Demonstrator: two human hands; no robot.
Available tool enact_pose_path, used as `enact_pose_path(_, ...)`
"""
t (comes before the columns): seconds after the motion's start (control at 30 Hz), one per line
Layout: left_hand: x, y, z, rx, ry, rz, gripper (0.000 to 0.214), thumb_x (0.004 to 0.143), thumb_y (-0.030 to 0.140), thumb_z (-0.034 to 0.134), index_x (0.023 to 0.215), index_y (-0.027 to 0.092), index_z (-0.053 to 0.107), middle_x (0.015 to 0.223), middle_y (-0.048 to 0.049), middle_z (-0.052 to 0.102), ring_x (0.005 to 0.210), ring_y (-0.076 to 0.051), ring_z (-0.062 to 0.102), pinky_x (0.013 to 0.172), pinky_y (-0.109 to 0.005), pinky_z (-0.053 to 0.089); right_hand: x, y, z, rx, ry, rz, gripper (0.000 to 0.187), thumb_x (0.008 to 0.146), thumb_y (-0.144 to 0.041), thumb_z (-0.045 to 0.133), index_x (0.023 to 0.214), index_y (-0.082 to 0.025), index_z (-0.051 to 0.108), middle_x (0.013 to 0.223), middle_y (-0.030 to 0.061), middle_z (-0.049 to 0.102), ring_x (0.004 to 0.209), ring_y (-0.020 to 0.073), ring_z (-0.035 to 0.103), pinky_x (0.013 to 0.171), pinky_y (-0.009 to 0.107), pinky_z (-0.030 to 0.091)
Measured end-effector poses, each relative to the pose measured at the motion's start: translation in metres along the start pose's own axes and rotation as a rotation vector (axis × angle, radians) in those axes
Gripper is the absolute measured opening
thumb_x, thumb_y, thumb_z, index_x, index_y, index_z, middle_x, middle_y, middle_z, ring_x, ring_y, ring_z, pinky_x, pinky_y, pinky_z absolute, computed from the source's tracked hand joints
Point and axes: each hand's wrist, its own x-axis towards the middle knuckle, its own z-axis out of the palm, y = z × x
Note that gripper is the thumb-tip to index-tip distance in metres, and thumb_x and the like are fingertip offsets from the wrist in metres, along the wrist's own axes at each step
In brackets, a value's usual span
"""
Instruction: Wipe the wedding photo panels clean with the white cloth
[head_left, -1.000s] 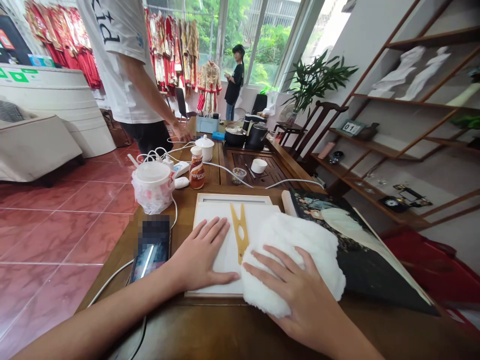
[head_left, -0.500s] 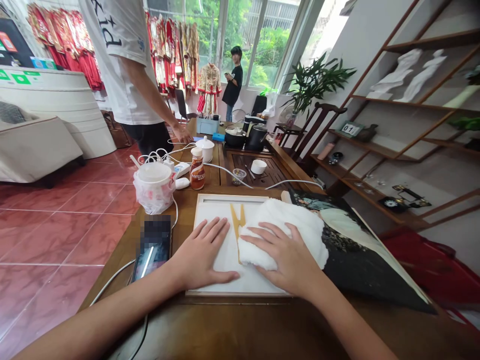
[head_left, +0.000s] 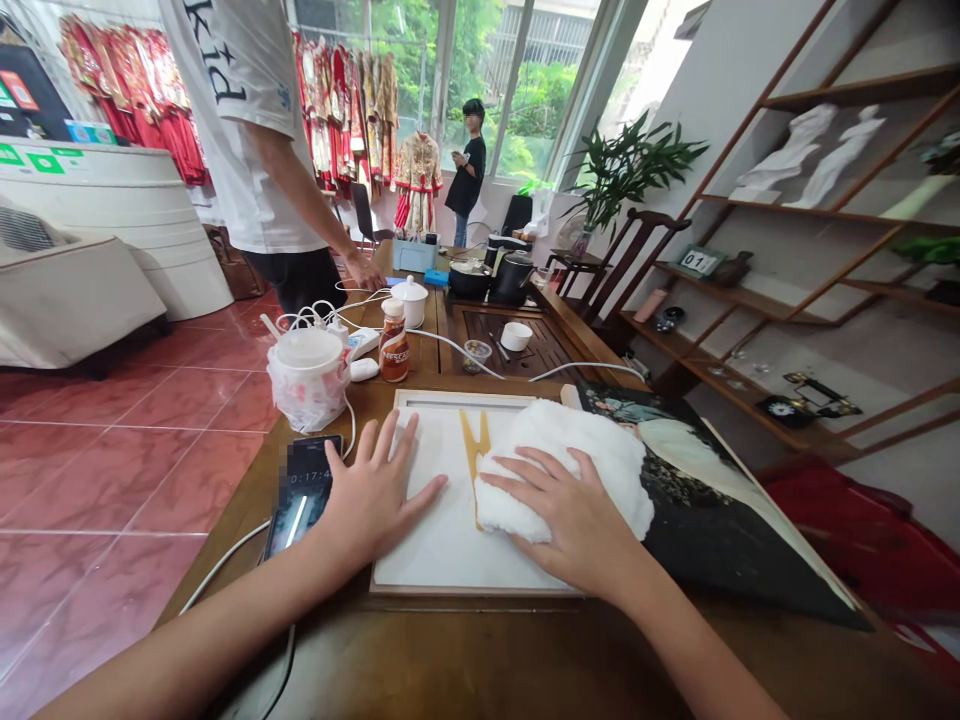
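While the left hand (head_left: 371,495) rests open on the white board (head_left: 439,530), the right hand (head_left: 574,525) presses down, spread and not clenched, on a fluffy towel (head_left: 559,465).

the right hand (head_left: 570,525) lies flat on a white fluffy towel (head_left: 570,465) atop a wood-framed white board (head_left: 450,545), the left hand (head_left: 371,500) splayed at its left edge.

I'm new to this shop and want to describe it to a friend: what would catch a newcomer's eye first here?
The rows of red and gold embroidered garments hanging by the back windows stand out first. Nearer, on the wooden table, the right hand rests on a fluffy white cloth lying on a white board in a wooden frame, with the left hand on the same board. A large dark photo print lies to their right.
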Motion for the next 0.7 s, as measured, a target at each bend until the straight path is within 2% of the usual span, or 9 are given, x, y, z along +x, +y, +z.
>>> enact_pose_path(0.1, 0.005, -0.008, 0.001, -0.047, -0.083, -0.06, 0.07, 0.092, 0.067, 0.021, 0.15, 0.028, 0.02, 0.154, -0.0132, 0.024, 0.136, -0.042, 0.028, 0.088, -0.076, 0.033, 0.0, -0.001, 0.0, 0.001, 0.001, 0.0, 0.045, 0.09, -0.056, 0.042, 0.132, -0.039, 0.047, 0.138, 0.0006, 0.051, 0.127, 0.0314, 0.041, 0.096, 0.062, 0.022)
enact_pose_path(0.2, 0.006, -0.009, 0.0, -0.051, -0.063, -0.043, 0.07, 0.092, 0.067, 0.023, 0.15, 0.028, 0.02, 0.154, -0.0133, 0.025, 0.136, -0.041, 0.027, 0.091, -0.077, 0.03, 0.0, -0.001, 0.0, 0.013, 0.009, 0.002, 0.045, 0.09, -0.055, 0.042, 0.132, -0.04, 0.047, 0.139, 0.0012, 0.051, 0.128, 0.0315, 0.041, 0.097, 0.062, 0.021)
enact_pose_path(0.27, 0.006, -0.007, -0.002, -0.029, 0.001, 0.017, 0.069, 0.093, 0.064, 0.027, 0.149, 0.026, 0.023, 0.154, -0.0133, 0.024, 0.138, -0.038, 0.025, 0.1, -0.075, 0.02, 0.0, -0.001, 0.001, 0.02, 0.009, 0.001, 0.045, 0.09, -0.053, 0.043, 0.133, -0.039, 0.046, 0.139, 0.0014, 0.051, 0.127, 0.0314, 0.04, 0.097, 0.062, 0.02)
enact_pose_path(0.33, 0.004, -0.004, -0.004, -0.048, 0.02, 0.124, 0.069, 0.093, 0.063, 0.029, 0.149, 0.022, 0.025, 0.153, -0.0143, 0.025, 0.14, -0.033, 0.023, 0.108, -0.066, 0.015, 0.0, 0.0, 0.003, 0.025, 0.004, -0.001, 0.046, 0.089, -0.052, 0.045, 0.133, -0.039, 0.046, 0.139, 0.0012, 0.05, 0.128, 0.0313, 0.04, 0.098, 0.062, 0.019)
enact_pose_path(0.4, 0.002, -0.001, -0.005, -0.098, -0.022, 0.248, 0.072, 0.092, 0.065, 0.03, 0.148, 0.019, 0.027, 0.152, -0.0155, 0.027, 0.142, -0.03, 0.021, 0.114, -0.057, 0.015, 0.0, 0.001, 0.004, 0.03, -0.002, 0.0, 0.046, 0.089, -0.051, 0.047, 0.133, -0.039, 0.046, 0.139, 0.0003, 0.05, 0.128, 0.0308, 0.04, 0.098, 0.061, 0.019)
enact_pose_path(0.5, -0.001, 0.002, -0.003, -0.16, -0.109, 0.394, 0.083, 0.088, 0.071, 0.031, 0.149, 0.015, 0.024, 0.153, -0.0159, 0.026, 0.143, -0.029, 0.016, 0.116, -0.051, 0.015, 0.0, 0.001, 0.004, 0.03, -0.001, 0.012, 0.044, 0.088, -0.051, 0.047, 0.131, -0.039, 0.048, 0.139, -0.0011, 0.05, 0.128, 0.0303, 0.04, 0.098, 0.061, 0.019)
enact_pose_path(0.57, -0.002, 0.003, -0.001, -0.183, -0.145, 0.432, 0.089, 0.086, 0.075, 0.032, 0.15, 0.014, 0.022, 0.154, -0.016, 0.024, 0.144, -0.031, 0.014, 0.116, -0.05, 0.014, -0.001, 0.001, 0.004, 0.024, 0.006, 0.016, 0.044, 0.088, -0.05, 0.047, 0.131, -0.04, 0.048, 0.139, -0.0018, 0.05, 0.128, 0.0303, 0.041, 0.099, 0.06, 0.018)
enact_pose_path(0.7, -0.003, 0.004, 0.002, -0.193, -0.159, 0.421, 0.092, 0.084, 0.077, 0.032, 0.15, 0.013, 0.021, 0.155, -0.0158, 0.022, 0.143, -0.032, 0.014, 0.116, -0.051, 0.014, -0.006, -0.003, 0.003, 0.016, 0.001, -0.02, 0.047, 0.086, -0.046, 0.05, 0.133, -0.039, 0.046, 0.14, -0.0024, 0.049, 0.129, 0.0305, 0.04, 0.099, 0.059, 0.018)
